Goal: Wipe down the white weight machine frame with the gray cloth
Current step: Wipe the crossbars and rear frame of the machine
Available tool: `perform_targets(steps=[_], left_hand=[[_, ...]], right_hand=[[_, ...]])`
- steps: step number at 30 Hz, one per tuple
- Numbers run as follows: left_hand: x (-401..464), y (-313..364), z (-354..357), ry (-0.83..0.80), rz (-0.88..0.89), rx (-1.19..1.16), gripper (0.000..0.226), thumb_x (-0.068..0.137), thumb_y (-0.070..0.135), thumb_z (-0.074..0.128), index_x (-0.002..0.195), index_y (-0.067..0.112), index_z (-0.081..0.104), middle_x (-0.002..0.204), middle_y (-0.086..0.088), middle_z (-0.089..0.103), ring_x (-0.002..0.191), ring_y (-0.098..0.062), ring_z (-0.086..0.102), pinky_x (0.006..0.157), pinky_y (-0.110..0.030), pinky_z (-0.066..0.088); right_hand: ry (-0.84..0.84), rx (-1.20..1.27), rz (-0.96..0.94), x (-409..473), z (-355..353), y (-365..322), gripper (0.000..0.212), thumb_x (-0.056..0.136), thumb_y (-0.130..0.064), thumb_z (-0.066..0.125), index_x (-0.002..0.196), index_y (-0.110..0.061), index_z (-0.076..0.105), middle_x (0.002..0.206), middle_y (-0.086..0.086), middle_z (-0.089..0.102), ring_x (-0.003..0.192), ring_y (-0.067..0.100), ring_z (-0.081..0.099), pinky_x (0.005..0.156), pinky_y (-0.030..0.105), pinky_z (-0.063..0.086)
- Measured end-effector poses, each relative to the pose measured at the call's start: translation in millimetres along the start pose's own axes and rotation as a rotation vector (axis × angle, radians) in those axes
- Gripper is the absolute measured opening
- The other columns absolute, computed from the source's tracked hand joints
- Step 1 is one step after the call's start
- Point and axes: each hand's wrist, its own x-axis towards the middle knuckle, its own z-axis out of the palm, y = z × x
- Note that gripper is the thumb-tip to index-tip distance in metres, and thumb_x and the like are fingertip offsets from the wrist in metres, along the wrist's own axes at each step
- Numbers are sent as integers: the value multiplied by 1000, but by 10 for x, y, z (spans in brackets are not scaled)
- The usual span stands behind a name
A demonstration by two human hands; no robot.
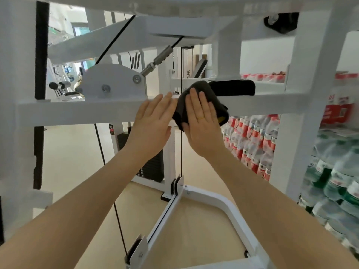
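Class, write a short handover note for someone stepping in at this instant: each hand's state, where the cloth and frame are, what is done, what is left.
Right hand: fingers straight, pressing the gray cloth flat against the white horizontal crossbar.
Left hand: open, flat beside the cloth, holding nothing.
Done: cannot tell which parts are already wiped.
Left: carry on along the crossbar, then the uprights and base.

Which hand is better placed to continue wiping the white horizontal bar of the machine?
The right hand: its flat fingers already press the dark gray cloth against the white horizontal frame bar. The left hand is open beside it and holds nothing.
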Motion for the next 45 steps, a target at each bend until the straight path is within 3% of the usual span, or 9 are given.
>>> perform_targets(steps=[3, 8, 14, 17, 22, 30, 37, 42, 45], left_hand=[[16, 103, 63, -15, -23, -38, 69, 81, -3, 56, 142, 0, 24, 149, -19, 26, 138, -35, 23, 112, -45, 11], [155, 281, 122, -43, 70, 7, 70, 79, -7, 55, 141, -1, 23, 149, -19, 23, 138, -36, 22, 112, -43, 7], [183, 395, 220, -12, 26, 17, 68, 74, -12, 59, 137, -6, 33, 145, -25, 29, 134, -43, 27, 110, -49, 14], [190, 415, 213, -21, 15, 31, 68, 76, -11, 55, 139, -4, 31, 147, -23, 27, 136, -41, 24, 112, -51, 17], [181, 512, 246, -39, -61, 87, 71, 82, -1, 53, 144, -1, 19, 152, -20, 14, 141, -37, 10, 113, -45, 2], [301, 733, 297, 75, -139, 97, 63, 75, 1, 58, 136, 1, 40, 135, -33, 39, 125, -52, 34, 105, -59, 20], [294, 743, 229, 58, -155, 42, 62, 71, 2, 65, 130, 1, 48, 133, -32, 42, 124, -51, 38, 103, -58, 24], [285, 737, 162, 48, -158, 14, 57, 71, 1, 67, 127, 0, 51, 132, -31, 45, 122, -50, 41, 100, -59, 29], [286, 726, 121, 20, -153, 13, 56, 76, 3, 63, 130, 3, 48, 137, -27, 41, 128, -46, 36, 105, -57, 24]], right_hand=[[-38, -110, -95, -112, -9, 305, 57, 90, -23, 45, 141, -4, 30, 145, 16, 38, 134, 34, 34, 109, 45, 20], [-75, -114, 185, -484, -140, 1016, 63, 92, -23, 46, 142, -2, 15, 148, 20, 29, 137, 37, 21, 110, 47, 16], [-27, -62, 258, -434, -86, 857, 58, 91, -24, 43, 141, 2, 27, 145, 24, 33, 134, 43, 27, 109, 50, 17], [-40, -70, 74, -379, -28, 600, 58, 89, -28, 41, 141, -3, 30, 144, 19, 37, 133, 40, 34, 108, 49, 19], [-98, -132, -99, -404, -43, 845, 59, 90, -32, 42, 142, -7, 29, 146, 13, 38, 134, 32, 35, 109, 46, 20], [-159, -23, 426, -732, -326, 1685, 60, 95, -18, 46, 143, 4, 18, 150, 24, 19, 139, 43, 16, 115, 44, 9], [81, 380, 726, -360, -344, 1400, 51, 98, -11, 39, 144, 2, 20, 154, 15, 15, 143, 31, 4, 115, 32, 2], [59, 398, 672, -208, -464, 1432, 26, 96, -8, 43, 120, -1, 50, 134, 15, 48, 131, 28, 36, 111, 40, 28], [205, 584, 833, -98, -607, 1362, 9, 95, -8, 44, 98, -7, 53, 95, 12, 58, 91, 25, 55, 80, 12, 42]])
